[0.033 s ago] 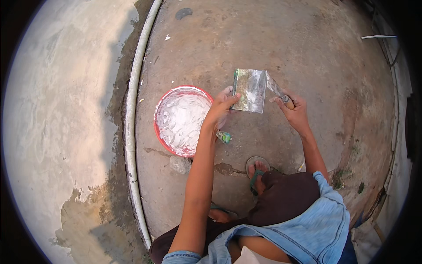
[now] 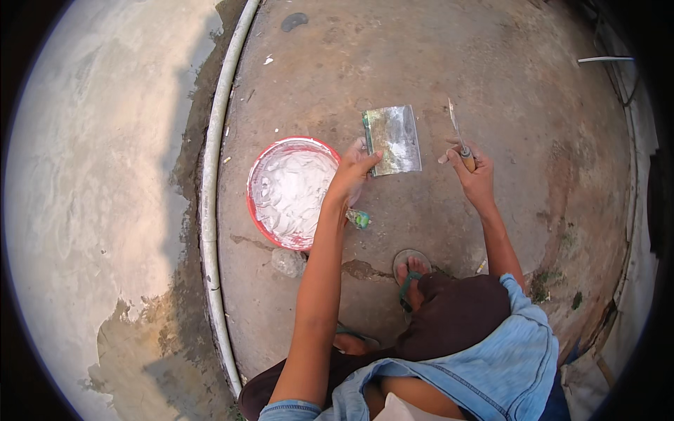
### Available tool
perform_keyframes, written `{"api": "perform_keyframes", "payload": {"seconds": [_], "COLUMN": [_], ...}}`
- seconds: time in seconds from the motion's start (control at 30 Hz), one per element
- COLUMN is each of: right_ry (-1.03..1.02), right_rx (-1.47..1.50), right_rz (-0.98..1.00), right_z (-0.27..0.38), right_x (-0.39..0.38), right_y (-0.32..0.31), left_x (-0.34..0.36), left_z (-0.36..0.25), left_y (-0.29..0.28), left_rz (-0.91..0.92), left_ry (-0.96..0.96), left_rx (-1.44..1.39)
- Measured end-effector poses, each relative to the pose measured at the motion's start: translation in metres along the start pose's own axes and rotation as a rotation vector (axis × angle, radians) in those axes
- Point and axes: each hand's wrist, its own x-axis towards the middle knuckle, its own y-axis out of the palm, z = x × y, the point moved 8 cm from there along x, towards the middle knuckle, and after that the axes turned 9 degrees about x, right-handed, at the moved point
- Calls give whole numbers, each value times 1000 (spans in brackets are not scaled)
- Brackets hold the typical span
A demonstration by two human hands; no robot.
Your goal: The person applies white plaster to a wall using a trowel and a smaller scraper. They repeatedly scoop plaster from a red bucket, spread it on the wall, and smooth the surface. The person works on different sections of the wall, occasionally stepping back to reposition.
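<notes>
My left hand is closed on the green-edged left side of a flat rectangular scraper plate, smeared with white and grey. Its thumb lies across the plate's face. In my right hand is a small trowel by its wooden handle. The trowel's thin metal blade points away from me, apart from the plate and nearly edge-on. A red-rimmed bucket of thick white paste stands left of my left hand, partly covered by that forearm.
A long pale pipe runs along the base of the plastered wall on the left. A stone lies against the bucket's near side. Beside my left wrist is a small green object. My sandalled foot rests on the concrete floor.
The trowel has come away from the plate's right edge, and its blade has swung to point away from me. The plate has shifted slightly left and tilted.
</notes>
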Motion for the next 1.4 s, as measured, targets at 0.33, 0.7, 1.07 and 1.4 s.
{"api": "perform_keyframes", "payload": {"seconds": [0.33,0.7,1.07,1.4], "right_ry": [-211,-157,-126,-59], "right_rx": [-431,-400,-377,-376], "right_rz": [170,201,135,143], "right_z": [0,3,8,5], "right_x": [-20,-22,-24,-19], "right_y": [23,43,49,50], "left_x": [-5,-18,-31,-35], "left_z": [15,18,6,-8], "left_y": [-47,-38,-33,-25], "left_rz": [-307,-355,-330,-417], "left_ry": [103,104,144,233], "left_rx": [-16,139,34,76]}}
